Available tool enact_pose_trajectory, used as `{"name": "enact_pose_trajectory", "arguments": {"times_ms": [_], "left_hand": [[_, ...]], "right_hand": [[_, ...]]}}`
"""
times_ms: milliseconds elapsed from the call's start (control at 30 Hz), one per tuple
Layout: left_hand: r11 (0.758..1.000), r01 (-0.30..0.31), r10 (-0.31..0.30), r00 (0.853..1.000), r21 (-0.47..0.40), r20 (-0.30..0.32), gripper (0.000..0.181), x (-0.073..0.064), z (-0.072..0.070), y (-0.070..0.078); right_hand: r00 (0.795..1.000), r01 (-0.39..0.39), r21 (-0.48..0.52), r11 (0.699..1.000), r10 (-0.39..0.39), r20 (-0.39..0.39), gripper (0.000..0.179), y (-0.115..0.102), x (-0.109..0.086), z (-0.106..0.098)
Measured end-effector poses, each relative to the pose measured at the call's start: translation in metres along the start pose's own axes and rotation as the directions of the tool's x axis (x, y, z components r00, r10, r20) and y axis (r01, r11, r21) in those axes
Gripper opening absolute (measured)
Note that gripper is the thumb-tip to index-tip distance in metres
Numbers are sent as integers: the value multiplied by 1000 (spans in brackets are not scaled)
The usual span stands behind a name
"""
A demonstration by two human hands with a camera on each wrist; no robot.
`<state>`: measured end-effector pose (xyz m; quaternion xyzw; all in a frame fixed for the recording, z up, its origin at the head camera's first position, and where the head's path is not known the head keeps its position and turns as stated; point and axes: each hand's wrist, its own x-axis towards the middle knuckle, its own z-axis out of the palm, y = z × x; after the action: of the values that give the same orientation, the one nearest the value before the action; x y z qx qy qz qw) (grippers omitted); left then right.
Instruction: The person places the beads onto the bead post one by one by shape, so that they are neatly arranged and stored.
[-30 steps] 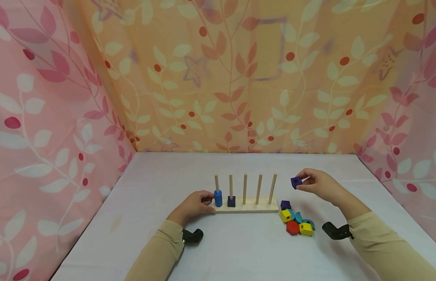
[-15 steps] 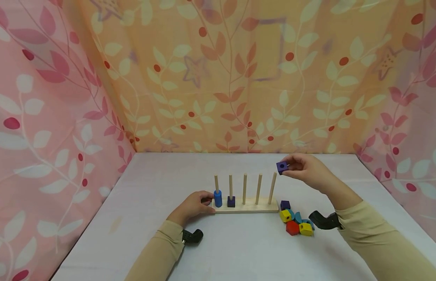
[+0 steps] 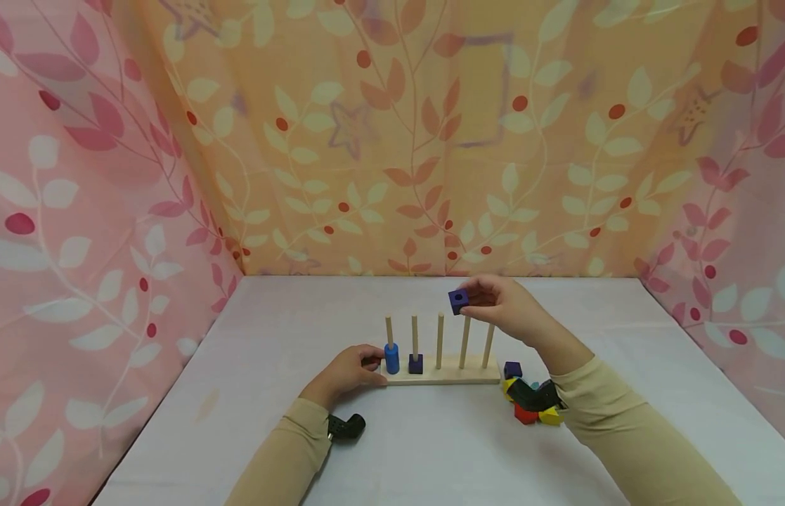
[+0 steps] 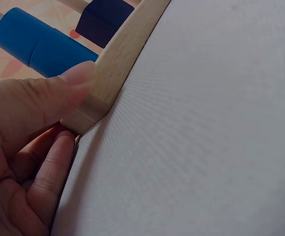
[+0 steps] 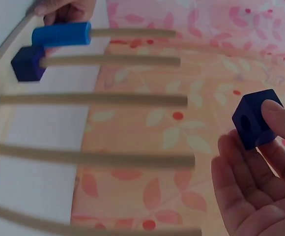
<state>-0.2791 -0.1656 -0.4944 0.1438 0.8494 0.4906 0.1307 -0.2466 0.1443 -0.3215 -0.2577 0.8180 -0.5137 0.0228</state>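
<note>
My right hand [image 3: 502, 303] pinches a purple cube [image 3: 458, 301] with a hole through it, raised above the pegs of a wooden peg board [image 3: 455, 378]. In the right wrist view the cube [image 5: 256, 119] sits between thumb and fingertips, apart from the pegs. My left hand [image 3: 349, 370] grips the board's left end; in the left wrist view its thumb [image 4: 78, 73] lies on top of the wood. Blue cylinders [image 3: 392, 358] are stacked on the leftmost peg, and another purple cube [image 3: 415, 363] is at the base of the second. The other three pegs are bare.
Right of the board lies a group of loose blocks: a purple cube [image 3: 512, 370], a red block [image 3: 526, 413], a yellow block [image 3: 550, 416] and others, partly hidden by the right wrist's black camera [image 3: 534, 396]. Patterned curtains [image 3: 430, 140] enclose the white table [image 3: 430, 450].
My right hand has carried the purple cube left and upward, from beyond the board's right end to above the pegs. The left hand has kept its place on the board.
</note>
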Motion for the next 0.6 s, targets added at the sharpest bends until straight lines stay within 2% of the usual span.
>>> {"name": "enact_pose_trajectory", "arguments": {"times_ms": [133, 333, 600], "left_hand": [[1000, -5, 5, 1000, 3, 2, 52, -2, 0, 3], [1000, -15, 15, 1000, 20, 0, 53, -5, 0, 5], [1000, -28, 28, 1000, 13, 4, 50, -4, 0, 5]], "right_hand": [[1000, 15, 53, 998, -15, -14, 31, -4, 6, 17], [998, 51, 76, 996, -48, -48, 25, -4, 14, 41], [993, 9, 93, 996, 2, -121, 25, 3, 20, 67]]}}
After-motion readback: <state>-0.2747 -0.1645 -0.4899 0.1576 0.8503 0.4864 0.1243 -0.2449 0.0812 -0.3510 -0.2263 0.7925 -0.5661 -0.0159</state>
